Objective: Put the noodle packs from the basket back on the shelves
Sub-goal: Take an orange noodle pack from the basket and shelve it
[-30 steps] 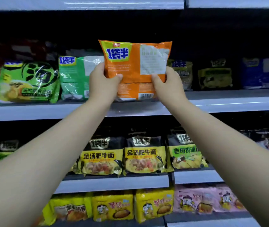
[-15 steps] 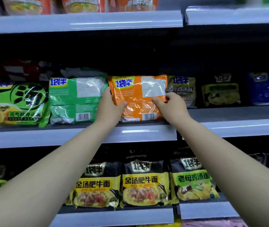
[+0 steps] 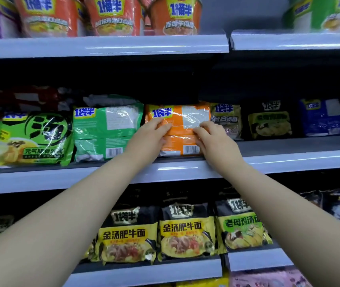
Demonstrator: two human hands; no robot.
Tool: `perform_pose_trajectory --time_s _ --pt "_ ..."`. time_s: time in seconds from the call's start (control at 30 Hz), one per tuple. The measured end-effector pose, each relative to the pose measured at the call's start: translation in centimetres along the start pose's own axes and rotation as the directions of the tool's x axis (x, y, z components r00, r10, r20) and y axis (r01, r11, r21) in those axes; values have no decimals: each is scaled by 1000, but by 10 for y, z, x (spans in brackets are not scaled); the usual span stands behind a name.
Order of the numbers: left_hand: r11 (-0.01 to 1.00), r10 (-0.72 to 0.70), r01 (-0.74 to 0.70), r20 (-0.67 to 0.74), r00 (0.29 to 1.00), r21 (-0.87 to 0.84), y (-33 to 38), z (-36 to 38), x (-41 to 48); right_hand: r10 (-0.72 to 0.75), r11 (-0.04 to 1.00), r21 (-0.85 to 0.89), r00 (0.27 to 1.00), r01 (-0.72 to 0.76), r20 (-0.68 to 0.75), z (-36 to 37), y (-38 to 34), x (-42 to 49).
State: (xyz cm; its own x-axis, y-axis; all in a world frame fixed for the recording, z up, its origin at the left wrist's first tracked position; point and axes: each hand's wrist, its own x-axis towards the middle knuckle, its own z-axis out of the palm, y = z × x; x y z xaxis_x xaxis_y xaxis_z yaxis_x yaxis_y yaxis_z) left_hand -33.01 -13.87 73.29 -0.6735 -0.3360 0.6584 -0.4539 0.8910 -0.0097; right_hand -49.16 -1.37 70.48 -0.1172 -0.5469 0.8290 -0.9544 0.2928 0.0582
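Firstly, on the left part of the grey metal middle shelf (image 3: 41,179) a green glossy plastic noodle pack (image 3: 107,129) stood upright. Just beside it, on its right, stood the orange glossy plastic noodle pack (image 3: 180,125), the one being put back. Its bottom edge was already on the shelf and its printed back side faced the person.

The left hand (image 3: 148,139) covered the lower left edge of the orange pack. Its fingers (image 3: 162,122) lay rather flat on the front face, so it seemed to press and not to clasp. The right hand (image 3: 212,139) did the same at the lower right, with fingers (image 3: 203,128) flat on the white label. Whether any finger hooked behind an edge, I could not tell.

The important relation was this: the pack lay straight ahead of both palms, deeper in the shelf, with its long axis running along the shelf edge. Both hands were equally near, one at each end. I judge a level push inward would seat it, between the green pack and an olive plastic pack (image 3: 226,119) on the right. The basket was not visible.
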Motion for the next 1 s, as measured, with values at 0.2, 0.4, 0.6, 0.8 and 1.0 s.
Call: perform_pose_trajectory --time_s 0.2,0.4,0.6,0.8,1.0 --pt "987 20 -53 208 978 152 1 -23 -24 64 983 -184 973 -22 224 -13 -18 -10" --pt "987 35 -77 279 960 140 3 -31 -67 109 980 -191 954 -56 280 -25 -58 -41" --pt "989 39 -92 395 918 116 4 -19 -147 -27 994 -83 905 69 424 -30 -112 -111" --pt "988 4 -89 546 838 129 0 18 -254 -63 996 -11 778 89 625 -3 -162 -213" --pt "996 -77 17 758 647 86 -10 64 -348 -85 996 81 580 32 810 25 -196 -302"
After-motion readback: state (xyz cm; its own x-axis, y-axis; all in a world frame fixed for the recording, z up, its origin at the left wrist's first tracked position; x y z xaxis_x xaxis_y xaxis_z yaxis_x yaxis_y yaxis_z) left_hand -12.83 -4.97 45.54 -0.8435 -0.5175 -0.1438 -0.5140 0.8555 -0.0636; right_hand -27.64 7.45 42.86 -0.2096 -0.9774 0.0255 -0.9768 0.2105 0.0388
